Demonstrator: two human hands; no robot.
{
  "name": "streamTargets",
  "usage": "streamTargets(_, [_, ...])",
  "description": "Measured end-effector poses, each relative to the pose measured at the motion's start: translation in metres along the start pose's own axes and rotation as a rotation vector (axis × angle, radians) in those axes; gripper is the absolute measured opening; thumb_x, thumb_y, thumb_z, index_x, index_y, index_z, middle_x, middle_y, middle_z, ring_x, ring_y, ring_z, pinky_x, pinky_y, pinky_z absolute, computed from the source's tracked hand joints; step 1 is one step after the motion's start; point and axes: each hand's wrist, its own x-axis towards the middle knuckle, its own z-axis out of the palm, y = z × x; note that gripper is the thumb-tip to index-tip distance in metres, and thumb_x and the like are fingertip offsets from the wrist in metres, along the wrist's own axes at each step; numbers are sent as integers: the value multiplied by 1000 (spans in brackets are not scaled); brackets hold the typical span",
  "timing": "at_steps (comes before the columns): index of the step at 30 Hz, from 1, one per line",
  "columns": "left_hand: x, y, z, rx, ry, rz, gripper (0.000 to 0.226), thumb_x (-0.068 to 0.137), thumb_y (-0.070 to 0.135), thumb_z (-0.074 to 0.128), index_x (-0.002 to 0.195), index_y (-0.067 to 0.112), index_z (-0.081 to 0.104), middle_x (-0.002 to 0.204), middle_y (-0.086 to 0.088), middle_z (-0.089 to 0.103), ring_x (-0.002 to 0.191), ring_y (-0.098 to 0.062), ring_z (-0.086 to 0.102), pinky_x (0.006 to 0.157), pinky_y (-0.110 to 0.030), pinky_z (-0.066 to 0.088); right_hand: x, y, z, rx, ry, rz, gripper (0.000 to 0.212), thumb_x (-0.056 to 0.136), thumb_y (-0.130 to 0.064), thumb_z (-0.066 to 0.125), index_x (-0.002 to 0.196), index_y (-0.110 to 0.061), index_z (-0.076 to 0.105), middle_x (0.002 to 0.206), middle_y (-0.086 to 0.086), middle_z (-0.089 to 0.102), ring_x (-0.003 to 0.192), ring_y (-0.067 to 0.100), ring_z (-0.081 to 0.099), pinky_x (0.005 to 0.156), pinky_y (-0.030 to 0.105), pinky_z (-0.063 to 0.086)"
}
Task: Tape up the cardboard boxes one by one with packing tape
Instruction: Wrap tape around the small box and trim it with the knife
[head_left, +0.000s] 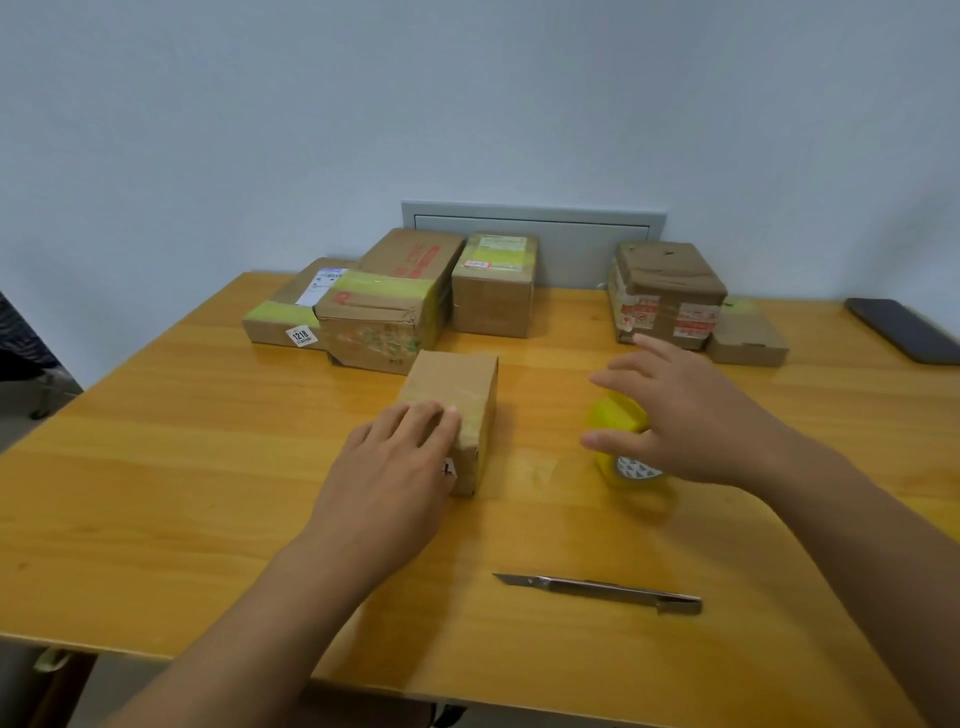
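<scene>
A small plain cardboard box (457, 395) stands in the middle of the wooden table (156, 467). My left hand (395, 467) lies flat on its near top corner, fingers together, pressing on it. To the right a yellow roll of packing tape (618, 431) stands on edge on the table. My right hand (685, 415) hovers just over the roll with fingers spread, partly hiding it and holding nothing. A metal utility knife (602, 592) lies near the front edge with its blade out, pointing left.
Several cardboard boxes line the back of the table: a taped cluster at the back left (384, 301), one in the middle (493, 286), a taller one (667, 296) and a flat one (748, 338) at the back right. A dark phone (904, 327) lies far right.
</scene>
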Motion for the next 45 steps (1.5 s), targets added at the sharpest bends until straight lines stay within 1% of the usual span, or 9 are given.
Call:
streamTargets(4, [3, 17, -2, -36, 32, -44, 60, 91, 52, 47, 144, 24, 43, 145, 1, 45, 131, -25, 42, 103, -41, 38, -4, 20, 10, 80, -69, 15, 85, 77, -72, 57, 150, -45, 23, 150, -10, 32, 135, 14, 33, 104, 32, 39])
streamTargets(8, [18, 41, -18, -114, 75, -99, 73, 88, 63, 19, 149, 25, 33, 154, 0, 35, 140, -23, 29, 111, -42, 25, -2, 28, 25, 144, 34, -1, 76, 78, -61, 67, 144, -41, 37, 129, -4, 43, 118, 17, 41, 94, 33, 43])
streamTargets(14, [75, 53, -24, -21, -119, 169, 55, 100, 52, 38, 149, 27, 37, 151, 1, 41, 139, -23, 35, 116, -42, 24, -1, 20, 29, 251, 123, -46, 72, 73, -54, 75, 137, -33, 48, 110, -5, 38, 110, 16, 38, 89, 33, 40])
streamTargets(23, [90, 43, -9, -95, -257, 203, 48, 98, 44, 49, 145, 39, 40, 143, 5, 52, 137, -17, 36, 113, -40, 18, 2, 13, 19, 318, 156, -130, 69, 66, -56, 76, 129, -42, 50, 105, -12, 37, 98, 3, 30, 76, 14, 32])
streamTargets(28, [92, 40, -8, -218, -255, 216, 29, 97, 41, 54, 126, 43, 56, 130, 5, 58, 131, -16, 38, 108, -38, 17, -7, 16, -7, 427, 325, -156, 69, 59, -66, 66, 122, -44, 49, 114, 0, 49, 107, 15, 43, 80, 28, 39])
streamTargets(32, [91, 35, -11, -441, -210, 166, 14, 98, 37, 55, 111, 38, 62, 103, 19, 58, 116, -12, 50, 104, -32, 25, -15, 27, -21, 415, 406, -149, 72, 60, -63, 70, 126, -43, 49, 118, 3, 51, 110, 19, 46, 80, 23, 38])
streamTargets(38, [86, 37, -26, -843, -95, -19, 34, 102, 16, 42, 130, 25, 59, 125, 14, 61, 115, -5, 53, 90, -24, 43, -17, 29, -13, 516, 391, -167, 72, 60, -63, 71, 125, -46, 46, 123, -2, 50, 113, 16, 46, 81, 23, 40])
streamTargets(42, [88, 47, -33, -1366, -185, -219, 36, 98, 11, 39, 125, 21, 61, 114, 2, 71, 106, -10, 66, 106, -36, 43, -20, 23, -17, 631, 452, -181, 65, 66, -64, 74, 120, -54, 40, 125, -13, 49, 109, 2, 46, 77, 12, 39])
streamTargets(45, [87, 50, -38, -1621, -300, -246, 35, 100, 15, 37, 127, 13, 59, 103, -3, 75, 95, -15, 71, 99, -37, 50, -17, 16, -20, 687, 503, -202, 63, 63, -65, 71, 118, -57, 40, 120, -26, 46, 107, -9, 46, 73, 2, 39])
